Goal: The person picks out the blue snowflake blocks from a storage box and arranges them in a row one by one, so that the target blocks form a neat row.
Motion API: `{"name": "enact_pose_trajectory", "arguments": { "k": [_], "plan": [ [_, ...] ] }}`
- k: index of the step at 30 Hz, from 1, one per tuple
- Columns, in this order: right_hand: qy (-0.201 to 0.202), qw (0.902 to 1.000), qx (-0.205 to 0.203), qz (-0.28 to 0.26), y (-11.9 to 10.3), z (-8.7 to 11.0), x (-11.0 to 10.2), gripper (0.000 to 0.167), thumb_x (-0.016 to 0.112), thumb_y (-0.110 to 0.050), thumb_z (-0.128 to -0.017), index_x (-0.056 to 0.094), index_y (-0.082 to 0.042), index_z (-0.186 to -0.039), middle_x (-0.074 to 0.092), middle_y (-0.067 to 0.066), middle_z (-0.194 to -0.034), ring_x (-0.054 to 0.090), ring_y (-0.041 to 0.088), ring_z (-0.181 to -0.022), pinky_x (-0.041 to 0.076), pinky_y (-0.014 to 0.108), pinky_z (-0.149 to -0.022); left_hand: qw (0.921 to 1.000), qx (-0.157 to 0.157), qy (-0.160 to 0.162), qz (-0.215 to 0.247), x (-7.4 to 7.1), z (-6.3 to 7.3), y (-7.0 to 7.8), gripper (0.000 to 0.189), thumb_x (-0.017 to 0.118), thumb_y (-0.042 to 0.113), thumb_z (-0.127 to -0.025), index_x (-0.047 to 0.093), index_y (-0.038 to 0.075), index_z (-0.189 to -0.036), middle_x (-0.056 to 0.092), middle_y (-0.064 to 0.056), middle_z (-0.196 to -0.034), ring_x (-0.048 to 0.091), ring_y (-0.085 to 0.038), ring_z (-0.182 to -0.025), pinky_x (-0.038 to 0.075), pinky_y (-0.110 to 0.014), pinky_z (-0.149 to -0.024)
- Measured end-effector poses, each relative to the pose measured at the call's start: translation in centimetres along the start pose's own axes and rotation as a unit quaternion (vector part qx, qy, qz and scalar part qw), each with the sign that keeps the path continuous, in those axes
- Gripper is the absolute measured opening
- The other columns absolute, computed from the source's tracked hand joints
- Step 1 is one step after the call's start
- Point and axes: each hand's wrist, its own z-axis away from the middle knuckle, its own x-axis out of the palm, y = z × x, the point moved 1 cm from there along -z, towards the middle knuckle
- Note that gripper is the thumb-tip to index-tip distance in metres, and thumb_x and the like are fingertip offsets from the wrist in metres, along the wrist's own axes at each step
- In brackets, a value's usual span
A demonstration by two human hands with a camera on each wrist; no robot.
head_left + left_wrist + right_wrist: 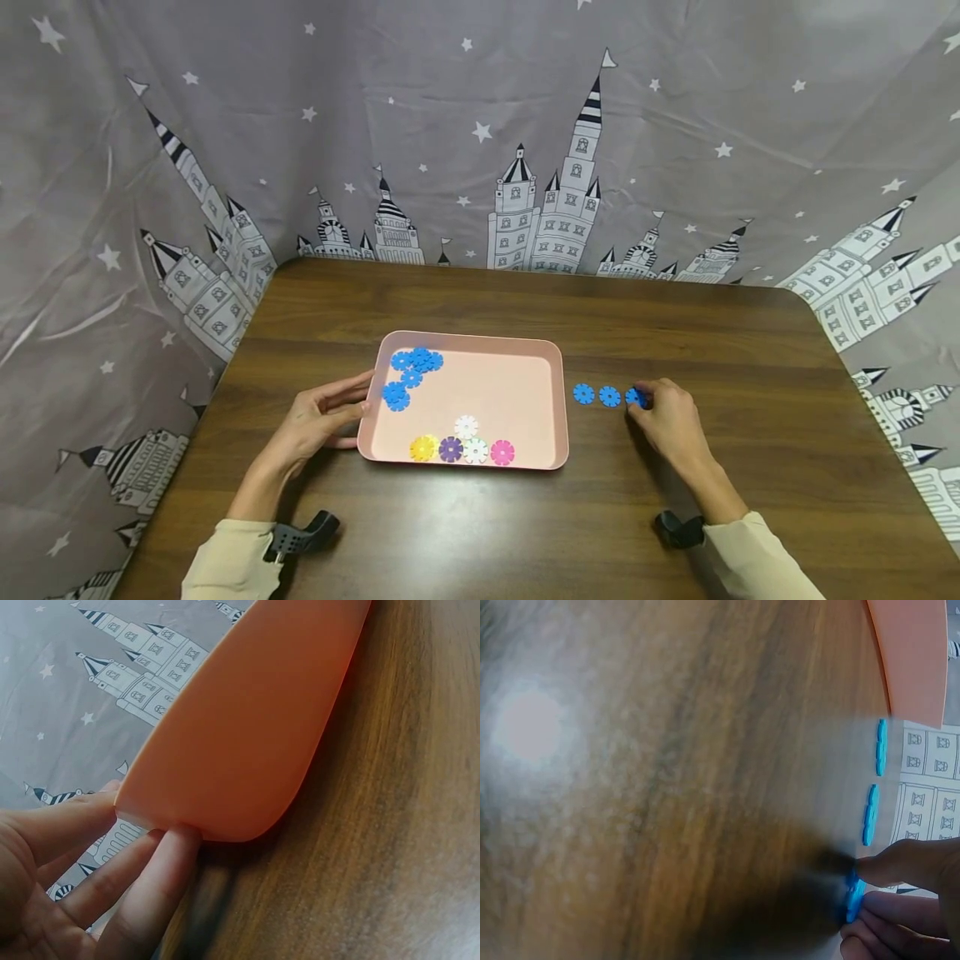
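Note:
My right hand (669,421) pinches a blue notched disc (634,397) between thumb and fingers, low over the table right of the tray. In the right wrist view the thumb lies on one side of this disc (854,898), fingertips on the other. Two more blue discs, one nearer the tray (583,394) and one beside it (609,396), lie in line with it. On the other side, my left hand (311,422) touches the left end of the pink tray (558,400) with spread, fairly straight fingers. The left wrist view has those fingertips against the tray wall (232,742).
Inside the tray, several blue discs (411,377) overlap at the upper left. Along its front side sit yellow discs (423,448), a purple disc (451,450), white discs (467,427) and a pink disc (502,452). A castle-print curtain (450,125) hangs behind the wooden table (487,533).

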Motion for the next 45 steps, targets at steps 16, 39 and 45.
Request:
{"name": "enact_pose_trajectory", "arguments": {
  "k": [16, 39, 45],
  "plan": [
    [0.053, 0.9983, -0.017, -0.020, -1.1, -0.5, -1.1, 0.035, 0.071, -0.004, -0.085, 0.065, 0.013, -0.115, 0.063, 0.029, -0.108, 0.063, 0.044, -0.097, 0.055, 0.054, -0.080, 0.9999, 0.009, 0.001, -0.004, -0.7, 0.9, 0.2, 0.062, 0.069, 0.012, -0.093, 0.042, 0.002, -0.148, 0.046, -0.030, -0.142, 0.064, -0.023, -0.109, 0.059, -0.047, -0.074],
    [-0.003, 0.9872, -0.094, -0.129, -12.3, -2.4, 2.7, 0.033, 0.074, -0.001, -0.079, 0.070, 0.005, -0.111, 0.069, 0.019, -0.102, 0.065, 0.031, -0.091, 0.057, 0.043, -0.079, 0.9998, 0.014, -0.012, 0.001, -0.3, 0.4, 0.2, 0.059, 0.068, 0.011, -0.093, 0.045, 0.006, -0.147, 0.049, -0.028, -0.141, 0.064, -0.028, -0.110, 0.060, -0.046, -0.072],
    [-0.053, 0.9799, -0.108, -0.159, -15.9, -2.6, 4.7, 0.036, 0.074, -0.002, -0.078, 0.071, 0.004, -0.113, 0.071, 0.016, -0.104, 0.065, 0.029, -0.095, 0.056, 0.042, -0.084, 0.9998, 0.015, -0.009, 0.006, -0.3, 0.4, 0.2, 0.058, 0.068, 0.010, -0.094, 0.046, 0.004, -0.147, 0.050, -0.028, -0.140, 0.064, -0.027, -0.108, 0.060, -0.047, -0.071]
  ]
}}
